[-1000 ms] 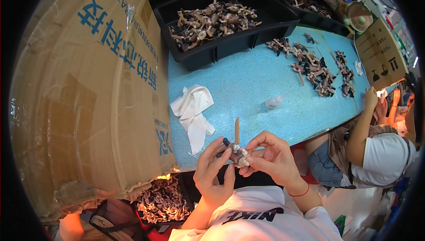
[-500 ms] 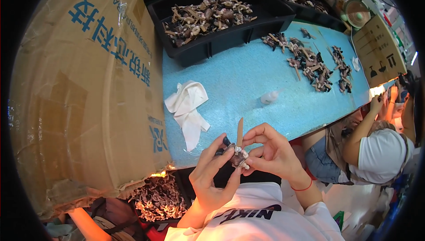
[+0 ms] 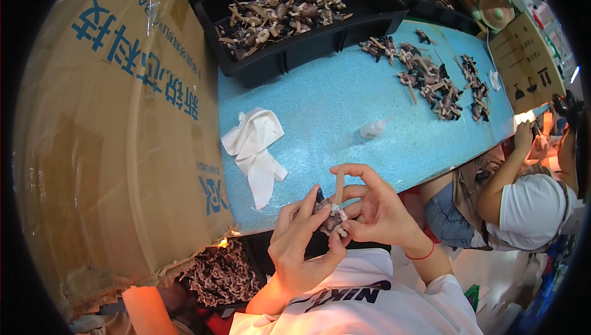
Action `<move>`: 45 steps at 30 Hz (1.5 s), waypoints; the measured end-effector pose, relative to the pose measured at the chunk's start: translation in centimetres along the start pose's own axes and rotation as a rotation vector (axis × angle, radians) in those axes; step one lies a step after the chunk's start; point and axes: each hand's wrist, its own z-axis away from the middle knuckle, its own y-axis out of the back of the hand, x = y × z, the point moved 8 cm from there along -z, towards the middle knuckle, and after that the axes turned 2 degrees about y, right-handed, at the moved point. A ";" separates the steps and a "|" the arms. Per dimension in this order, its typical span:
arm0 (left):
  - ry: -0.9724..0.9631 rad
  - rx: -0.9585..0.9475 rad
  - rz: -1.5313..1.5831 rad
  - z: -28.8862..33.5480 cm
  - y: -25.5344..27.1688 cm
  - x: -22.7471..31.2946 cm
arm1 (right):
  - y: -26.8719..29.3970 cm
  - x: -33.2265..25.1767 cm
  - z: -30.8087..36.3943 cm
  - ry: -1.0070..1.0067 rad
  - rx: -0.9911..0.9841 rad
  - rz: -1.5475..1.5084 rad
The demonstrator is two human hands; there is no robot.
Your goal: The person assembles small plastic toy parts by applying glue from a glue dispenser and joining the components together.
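Close to my chest, both hands hold one small brown, white and black figurine [image 3: 333,220]. A flat tan strip [image 3: 339,188] stands up from it. The thumb and fingers of my left hand [image 3: 298,236] are closed around its body and black end. My right hand [image 3: 383,215] pinches the other side, and its index finger reaches to the top of the strip. Where the strip joins the body is partly hidden by fingers. Beyond my hands, a white cloth [image 3: 255,147] and a small whitish bottle [image 3: 373,129] lie on the blue table [image 3: 308,110].
A black bin [image 3: 258,64] of similar figurines stands at the back, with more figurines [image 3: 431,82] piled to its right. A large cardboard box [image 3: 123,150] walls off the left. Below the table edge sits a bin of small parts [image 3: 221,276]. A co-worker [image 3: 523,212] is at the right.
My right index finger has moved up along the tan strip to its top. The figurine stays in both hands. The view has shifted slightly.
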 end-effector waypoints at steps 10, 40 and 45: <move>-0.015 -0.017 -0.057 -0.3 -0.3 -0.3 | 0.3 0.3 -0.3 0.025 0.013 -0.031; 0.849 -0.156 1.761 2.1 -5.4 -4.0 | -1.2 -4.6 3.2 0.777 0.372 1.187; 0.837 -0.161 1.876 2.1 -5.3 -3.2 | -1.9 -4.7 4.0 0.831 0.415 1.241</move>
